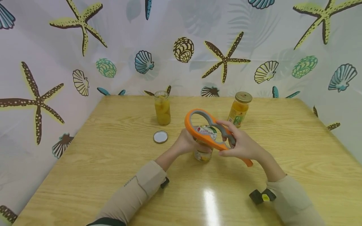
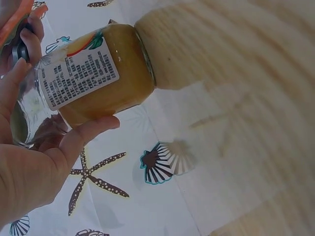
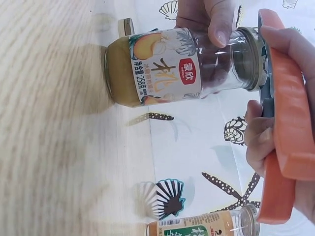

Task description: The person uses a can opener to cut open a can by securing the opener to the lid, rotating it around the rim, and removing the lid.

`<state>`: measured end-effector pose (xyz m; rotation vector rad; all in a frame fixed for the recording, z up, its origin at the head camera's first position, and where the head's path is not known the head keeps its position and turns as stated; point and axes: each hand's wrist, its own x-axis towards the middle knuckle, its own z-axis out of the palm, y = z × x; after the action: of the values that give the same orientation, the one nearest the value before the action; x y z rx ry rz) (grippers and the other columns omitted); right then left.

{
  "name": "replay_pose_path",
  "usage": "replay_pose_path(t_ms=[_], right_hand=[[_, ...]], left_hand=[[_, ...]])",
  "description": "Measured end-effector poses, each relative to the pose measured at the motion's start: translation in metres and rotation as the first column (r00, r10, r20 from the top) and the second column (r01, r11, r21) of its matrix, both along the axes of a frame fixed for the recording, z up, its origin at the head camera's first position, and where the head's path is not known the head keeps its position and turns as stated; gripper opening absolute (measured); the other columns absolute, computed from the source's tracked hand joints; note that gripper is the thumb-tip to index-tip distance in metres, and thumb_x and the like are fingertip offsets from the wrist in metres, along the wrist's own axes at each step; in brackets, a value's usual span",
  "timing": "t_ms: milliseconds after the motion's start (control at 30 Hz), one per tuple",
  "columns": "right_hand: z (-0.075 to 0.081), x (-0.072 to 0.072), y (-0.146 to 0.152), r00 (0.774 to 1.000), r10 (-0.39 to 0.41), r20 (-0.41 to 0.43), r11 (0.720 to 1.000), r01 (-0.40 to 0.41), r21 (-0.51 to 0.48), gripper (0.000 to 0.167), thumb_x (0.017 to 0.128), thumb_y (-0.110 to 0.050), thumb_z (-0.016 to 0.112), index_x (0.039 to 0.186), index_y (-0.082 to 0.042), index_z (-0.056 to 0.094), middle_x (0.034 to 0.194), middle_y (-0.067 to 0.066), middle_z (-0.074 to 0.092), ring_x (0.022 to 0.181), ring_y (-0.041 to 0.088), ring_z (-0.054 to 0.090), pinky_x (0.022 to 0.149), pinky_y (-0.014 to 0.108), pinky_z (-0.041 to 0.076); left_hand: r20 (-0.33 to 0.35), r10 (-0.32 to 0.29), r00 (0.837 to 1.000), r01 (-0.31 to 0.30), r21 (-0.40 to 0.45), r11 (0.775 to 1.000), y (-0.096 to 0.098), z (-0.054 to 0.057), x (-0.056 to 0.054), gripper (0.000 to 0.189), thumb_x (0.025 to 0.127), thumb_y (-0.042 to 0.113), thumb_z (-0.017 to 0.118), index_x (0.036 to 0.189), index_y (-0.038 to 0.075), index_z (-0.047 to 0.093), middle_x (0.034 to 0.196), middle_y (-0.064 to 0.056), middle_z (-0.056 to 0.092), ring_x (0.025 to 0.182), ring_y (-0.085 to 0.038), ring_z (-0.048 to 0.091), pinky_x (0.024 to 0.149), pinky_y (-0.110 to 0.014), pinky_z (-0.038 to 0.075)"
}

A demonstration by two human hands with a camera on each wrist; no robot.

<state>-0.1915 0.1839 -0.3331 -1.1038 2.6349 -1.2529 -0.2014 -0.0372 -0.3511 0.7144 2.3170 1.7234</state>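
Note:
A glass jar of canned fruit (image 3: 165,66) with a printed label and metal lid (image 1: 207,130) stands upright on the table. My left hand (image 1: 188,142) grips its upper part, the thumb along the glass in the left wrist view. My right hand (image 1: 244,144) holds an orange and grey jar opener (image 1: 188,124) by its handles, fingers curled round them. The tilted opener lies at the lid, which shows through its loop in the head view. Whether the opener's grey inner edge bites the lid I cannot tell.
A lidless jar of yellow fruit (image 1: 162,111) stands at the back left, with a loose lid (image 1: 160,137) lying in front of it. A capped jar (image 1: 238,110) stands at the back right. A patterned cloth (image 1: 164,40) hangs behind the wooden table (image 1: 113,157).

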Motion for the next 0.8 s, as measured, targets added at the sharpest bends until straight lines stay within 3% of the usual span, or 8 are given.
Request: replay_pose_path(t_ms=[167,233,367,567,700,800], right_hand=[[0.026,0.010,-0.016,0.999,-0.007,0.036,0.999,0.006,0.047,0.079,0.069,-0.010,0.076,0.134,-0.009,0.030,0.067,0.008,0.045,0.048,0.009,0.034,0.043,0.022,0.031],[0.035,0.014,-0.021,0.998,-0.012,0.058,0.998,0.008,0.064,0.077,0.070,-0.006,0.074,0.133,-0.004,0.030,0.063,0.011,0.042,0.049,0.009,0.033,0.044,0.021,0.030],[0.030,0.008,-0.022,0.997,-0.014,0.081,0.997,0.007,0.079,0.079,0.070,-0.009,0.075,0.135,-0.007,0.029,0.064,0.015,0.042,0.049,0.011,0.033,0.044,0.022,0.029],[0.013,-0.008,-0.015,0.995,-0.007,0.095,0.995,-0.003,0.103,0.080,0.075,-0.019,0.073,0.139,-0.021,0.026,0.077,0.006,0.050,0.052,0.013,0.037,0.046,0.024,0.033],[0.012,-0.012,-0.013,0.994,0.031,0.109,0.995,-0.040,0.087,0.069,0.084,-0.021,0.063,0.141,-0.024,0.024,0.103,0.009,0.055,0.076,0.016,0.051,0.064,0.030,0.044],[0.012,-0.013,-0.013,0.993,0.048,0.111,0.994,-0.059,0.095,0.062,0.090,-0.023,0.055,0.142,-0.022,0.023,0.132,0.011,0.040,0.098,0.021,0.050,0.081,0.041,0.043]], left_hand=[[0.035,-0.024,0.999,0.021,0.070,0.997,0.001,0.019,0.011,0.056,0.064,-0.006,0.076,0.114,-0.005,0.052,0.110,-0.015,0.058,0.100,-0.023,0.054,0.084,-0.027,0.044],[0.043,-0.020,0.999,0.017,0.081,0.997,0.001,0.021,0.013,0.055,0.065,-0.006,0.075,0.114,-0.005,0.051,0.109,-0.014,0.057,0.098,-0.021,0.055,0.083,-0.026,0.044],[0.035,-0.027,0.999,0.024,0.092,0.995,0.002,0.018,0.012,0.054,0.066,-0.005,0.074,0.115,-0.004,0.050,0.107,-0.013,0.057,0.096,-0.018,0.055,0.082,-0.026,0.045],[0.017,-0.057,0.998,0.054,0.136,0.989,0.000,0.015,0.010,0.057,0.065,-0.007,0.075,0.116,-0.005,0.050,0.109,-0.015,0.057,0.099,-0.020,0.054,0.084,-0.027,0.044],[0.040,-0.025,0.999,0.020,0.104,0.994,0.000,0.015,0.010,0.057,0.063,-0.005,0.077,0.114,-0.002,0.052,0.107,-0.010,0.059,0.097,-0.016,0.055,0.083,-0.025,0.044],[0.061,-0.018,0.998,0.011,0.108,0.994,0.000,0.014,0.010,0.056,0.062,-0.005,0.077,0.113,-0.002,0.053,0.106,-0.009,0.059,0.095,-0.015,0.055,0.083,-0.024,0.044]])
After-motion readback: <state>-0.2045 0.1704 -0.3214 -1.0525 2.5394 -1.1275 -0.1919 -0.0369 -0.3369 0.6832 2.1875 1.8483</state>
